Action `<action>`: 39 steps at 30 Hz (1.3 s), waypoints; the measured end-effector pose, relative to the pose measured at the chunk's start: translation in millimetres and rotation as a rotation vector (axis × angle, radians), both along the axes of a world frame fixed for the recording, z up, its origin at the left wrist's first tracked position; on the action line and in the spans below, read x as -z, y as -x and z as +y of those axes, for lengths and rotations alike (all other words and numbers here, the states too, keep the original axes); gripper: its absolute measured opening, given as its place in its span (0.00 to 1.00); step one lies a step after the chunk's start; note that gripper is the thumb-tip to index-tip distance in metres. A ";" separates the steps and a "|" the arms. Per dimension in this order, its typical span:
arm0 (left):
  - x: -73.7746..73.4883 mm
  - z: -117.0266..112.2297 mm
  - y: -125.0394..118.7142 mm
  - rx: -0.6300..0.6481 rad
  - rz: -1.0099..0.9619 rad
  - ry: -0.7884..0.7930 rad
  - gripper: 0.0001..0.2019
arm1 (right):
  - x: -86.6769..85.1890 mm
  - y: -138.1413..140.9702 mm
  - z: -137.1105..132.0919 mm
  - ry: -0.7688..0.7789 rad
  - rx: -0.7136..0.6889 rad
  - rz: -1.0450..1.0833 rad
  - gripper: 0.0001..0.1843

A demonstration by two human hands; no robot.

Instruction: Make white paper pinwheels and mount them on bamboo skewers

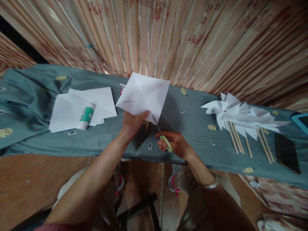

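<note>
My left hand pinches the near corner of a creased white square of paper and holds it up above the table. My right hand is closed round the pale green handles of a pair of scissors. The blades point up and left, and their tips meet the paper's lower corner beside my left thumb.
A grey-blue cloth covers the table. At the left lies a stack of white sheets with a glue stick on top. Several finished white pinwheels on wooden sticks lie at the right, beside a dark phone. A striped curtain hangs behind.
</note>
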State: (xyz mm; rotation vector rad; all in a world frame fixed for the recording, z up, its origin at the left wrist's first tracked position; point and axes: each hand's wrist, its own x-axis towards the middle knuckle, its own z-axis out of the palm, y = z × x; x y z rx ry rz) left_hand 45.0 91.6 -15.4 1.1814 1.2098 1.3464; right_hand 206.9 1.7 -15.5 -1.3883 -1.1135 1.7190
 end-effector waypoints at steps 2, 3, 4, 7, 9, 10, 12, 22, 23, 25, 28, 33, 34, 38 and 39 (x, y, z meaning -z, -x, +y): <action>0.4 0.3 0.2 -0.003 -0.001 -0.005 0.24 | -0.5 0.5 0.1 0.004 0.007 0.000 0.25; 0.7 0.4 0.1 -0.005 0.002 -0.004 0.24 | -0.8 0.7 0.2 0.004 0.010 -0.001 0.25; 0.9 0.5 0.0 -0.005 0.007 -0.001 0.23 | -0.9 0.8 0.3 0.004 0.011 -0.003 0.25; 1.4 0.1 -0.8 0.012 0.004 0.006 0.19 | -0.7 0.9 0.6 0.001 0.010 -0.006 0.24; 1.2 -0.3 -1.6 0.022 -0.014 0.006 0.15 | -0.4 0.6 0.7 -0.003 0.009 -0.007 0.24; 1.0 -0.5 -1.9 0.026 -0.019 0.009 0.14 | -0.2 0.4 0.8 -0.007 0.009 -0.008 0.24; 0.2 -0.9 -2.2 0.026 -0.012 0.020 0.13 | 0.0 0.3 0.9 -0.011 0.010 -0.009 0.24; 1.8 -4.0 -1.0 0.105 -0.028 0.060 0.10 | -0.8 1.4 1.3 -0.002 0.034 0.003 0.25; 2.3 -4.2 -1.1 0.110 -0.023 0.067 0.10 | -0.4 1.3 1.3 -0.006 0.034 0.000 0.25; 3.1 -4.4 -1.4 0.114 -0.019 0.071 0.09 | 0.2 1.3 1.2 -0.011 0.031 -0.007 0.25; 4.2 -3.9 -1.7 0.112 -0.016 0.053 0.09 | 0.4 1.7 1.2 -0.004 0.028 -0.011 0.25; 3.3 -3.2 -2.0 0.107 -0.001 0.023 0.13 | -0.9 3.0 1.4 0.006 0.031 -0.006 0.24; 2.7 -3.4 -2.0 0.116 0.002 0.018 0.13 | -1.1 3.2 1.4 0.007 0.033 -0.007 0.25; 0.5 -5.9 -2.8 0.161 -0.024 0.026 0.11 | -1.4 3.2 1.5 0.014 0.047 -0.010 0.25; 0.1 -6.6 -3.2 0.166 -0.041 0.031 0.11 | -1.6 3.2 1.6 0.014 0.050 -0.011 0.25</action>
